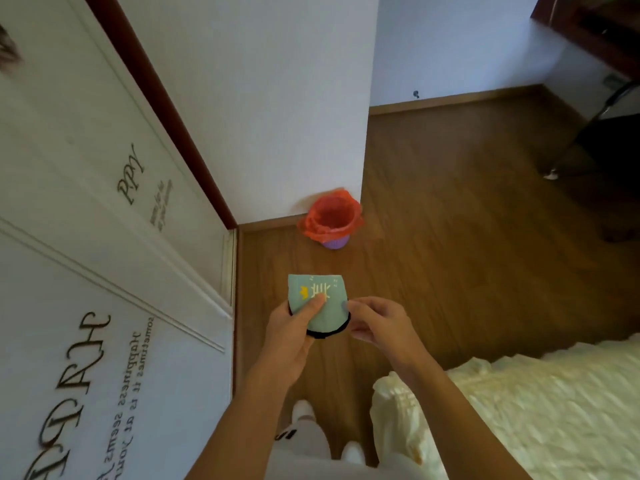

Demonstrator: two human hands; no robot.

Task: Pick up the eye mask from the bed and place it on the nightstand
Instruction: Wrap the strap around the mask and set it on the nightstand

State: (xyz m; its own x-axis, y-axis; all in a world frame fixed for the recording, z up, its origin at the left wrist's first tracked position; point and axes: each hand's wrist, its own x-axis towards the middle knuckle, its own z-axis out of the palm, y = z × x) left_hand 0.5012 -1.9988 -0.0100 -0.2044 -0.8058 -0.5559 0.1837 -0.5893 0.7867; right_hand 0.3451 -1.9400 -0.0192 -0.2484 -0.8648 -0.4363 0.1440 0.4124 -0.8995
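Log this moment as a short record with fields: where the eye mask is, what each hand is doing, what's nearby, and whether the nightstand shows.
eye mask: green eye mask, black-edged, held in the air above the wooden floor
left hand: left hand grips the mask, thumb on its front
right hand: right hand pinches its right edge
bed: cream bed at lower right
nearby: small bin with red liner by the wall corner
wardrobe: white lettered wardrobe on the left
nightstand: not in view
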